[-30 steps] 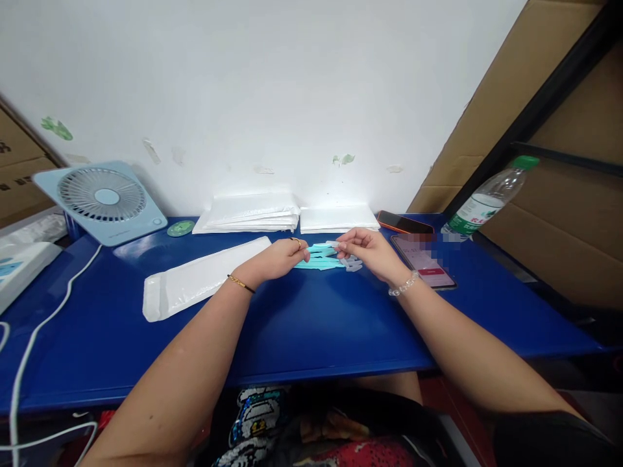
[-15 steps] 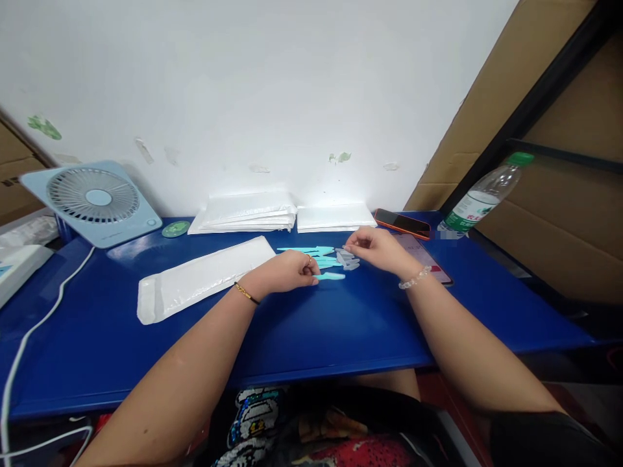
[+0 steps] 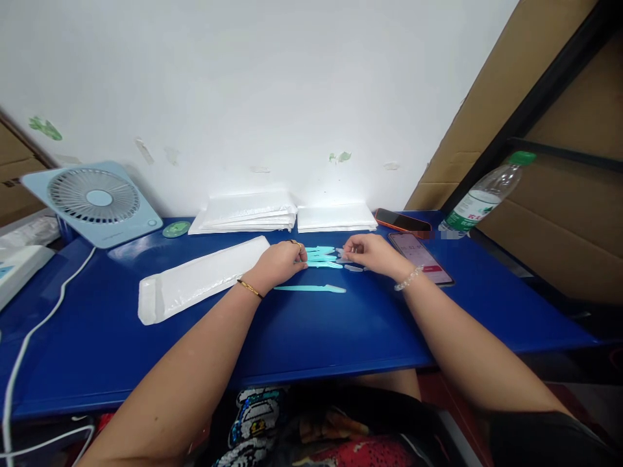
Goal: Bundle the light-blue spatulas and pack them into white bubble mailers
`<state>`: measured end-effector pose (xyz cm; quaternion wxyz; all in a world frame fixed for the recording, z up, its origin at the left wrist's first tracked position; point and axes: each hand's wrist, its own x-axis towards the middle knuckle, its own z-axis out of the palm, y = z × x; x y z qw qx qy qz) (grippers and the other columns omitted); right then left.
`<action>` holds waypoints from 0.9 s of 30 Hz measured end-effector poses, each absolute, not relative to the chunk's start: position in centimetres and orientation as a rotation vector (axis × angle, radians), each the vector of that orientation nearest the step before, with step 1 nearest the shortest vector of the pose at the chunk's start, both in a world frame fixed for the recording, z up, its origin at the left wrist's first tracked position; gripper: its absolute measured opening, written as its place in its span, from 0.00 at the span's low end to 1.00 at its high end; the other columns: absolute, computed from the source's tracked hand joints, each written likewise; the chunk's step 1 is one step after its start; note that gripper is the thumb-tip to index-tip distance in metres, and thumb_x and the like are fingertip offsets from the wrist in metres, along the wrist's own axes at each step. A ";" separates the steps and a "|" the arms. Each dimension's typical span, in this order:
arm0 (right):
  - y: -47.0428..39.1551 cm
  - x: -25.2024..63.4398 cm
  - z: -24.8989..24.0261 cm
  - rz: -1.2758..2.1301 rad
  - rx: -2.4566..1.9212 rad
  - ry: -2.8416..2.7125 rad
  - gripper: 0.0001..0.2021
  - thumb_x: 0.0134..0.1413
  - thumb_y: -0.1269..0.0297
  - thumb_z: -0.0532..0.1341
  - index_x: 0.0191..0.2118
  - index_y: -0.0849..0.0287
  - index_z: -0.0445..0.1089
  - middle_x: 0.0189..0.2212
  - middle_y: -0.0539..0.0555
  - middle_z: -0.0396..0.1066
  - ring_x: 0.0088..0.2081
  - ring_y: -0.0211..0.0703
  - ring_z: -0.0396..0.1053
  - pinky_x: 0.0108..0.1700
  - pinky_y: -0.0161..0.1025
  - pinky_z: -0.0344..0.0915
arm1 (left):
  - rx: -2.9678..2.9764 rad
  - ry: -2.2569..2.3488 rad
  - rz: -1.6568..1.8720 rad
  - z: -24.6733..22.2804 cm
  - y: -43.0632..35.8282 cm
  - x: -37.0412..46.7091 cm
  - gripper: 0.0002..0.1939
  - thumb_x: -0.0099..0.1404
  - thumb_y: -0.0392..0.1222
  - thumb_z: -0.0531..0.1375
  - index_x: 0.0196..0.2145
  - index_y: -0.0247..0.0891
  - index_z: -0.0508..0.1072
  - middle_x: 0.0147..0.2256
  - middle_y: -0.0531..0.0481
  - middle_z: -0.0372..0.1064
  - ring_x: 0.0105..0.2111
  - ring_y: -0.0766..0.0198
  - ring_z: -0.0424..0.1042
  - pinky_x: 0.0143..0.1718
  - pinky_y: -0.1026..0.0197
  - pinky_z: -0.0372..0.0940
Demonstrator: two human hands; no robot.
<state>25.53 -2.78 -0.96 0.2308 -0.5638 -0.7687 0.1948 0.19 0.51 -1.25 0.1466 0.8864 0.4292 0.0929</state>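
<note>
Several turquoise eyebrow razors [image 3: 321, 255] lie in a fanned bunch on the blue table, blade ends to the right. My left hand [image 3: 285, 261] is closed at the handle end of this bunch, thumb and finger pinched on a razor. At the blade ends, my right hand [image 3: 372, 253] pinches among small translucent blade caps [image 3: 341, 255]; its fingers partly cover them. One loose cap [image 3: 353, 268] lies just below those fingers. Nearer to me, a single razor [image 3: 311, 288] rests apart from the bunch, its pale tip pointing right.
A white padded mailer [image 3: 204, 279] lies left of my left hand. Two stacks of white mailers [image 3: 243, 213] [image 3: 335, 217] stand against the wall. A fan [image 3: 97, 198] is at left; phones [image 3: 403, 221] [image 3: 421, 258] and a bottle [image 3: 481, 198] are at right.
The razor that was in my left hand now lies on the table nearer to me. My left hand has moved back to the bunch; my right hand has dropped slightly over the caps.
</note>
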 end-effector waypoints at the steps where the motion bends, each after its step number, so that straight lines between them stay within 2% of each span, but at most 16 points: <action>1: -2.9 25.8 -0.6 0.593 -1.543 -2.091 0.11 0.49 0.57 0.62 0.29 0.60 0.72 0.25 0.52 0.72 0.26 0.37 0.65 0.28 0.34 0.61 | 2.531 1.232 0.281 -1.2 0.6 0.1 0.09 0.58 0.45 0.56 0.32 0.39 0.72 0.34 0.48 0.71 0.32 0.62 0.68 0.30 0.62 0.58; 7: -3.6 26.4 0.7 0.861 -1.445 -2.033 0.11 0.49 0.59 0.62 0.33 0.61 0.75 0.28 0.55 0.74 0.29 0.40 0.69 0.31 0.37 0.66 | 2.419 1.252 0.388 -0.8 0.9 -0.5 0.08 0.58 0.44 0.57 0.31 0.38 0.71 0.31 0.50 0.71 0.30 0.64 0.68 0.27 0.64 0.57; 11: -3.6 26.2 0.5 0.840 -1.457 -2.044 0.09 0.50 0.61 0.61 0.33 0.61 0.75 0.29 0.55 0.75 0.30 0.40 0.69 0.32 0.37 0.66 | 2.401 1.248 0.411 -0.9 1.0 -0.6 0.08 0.58 0.44 0.57 0.31 0.38 0.71 0.31 0.50 0.71 0.29 0.65 0.67 0.27 0.64 0.57; 18: -3.4 25.6 -0.1 0.765 -1.418 -2.119 0.10 0.50 0.60 0.61 0.35 0.60 0.75 0.28 0.53 0.75 0.28 0.38 0.69 0.31 0.35 0.64 | 2.415 1.209 0.419 -0.9 0.8 -0.2 0.08 0.57 0.44 0.57 0.32 0.38 0.72 0.30 0.51 0.71 0.29 0.65 0.68 0.27 0.65 0.57; 27: -4.3 24.5 0.7 0.810 -1.339 -2.303 0.09 0.50 0.62 0.61 0.35 0.59 0.76 0.30 0.51 0.76 0.30 0.39 0.70 0.33 0.33 0.64 | 2.406 1.097 0.127 0.5 -0.7 0.2 0.09 0.55 0.46 0.60 0.30 0.39 0.74 0.29 0.52 0.72 0.27 0.66 0.68 0.25 0.66 0.57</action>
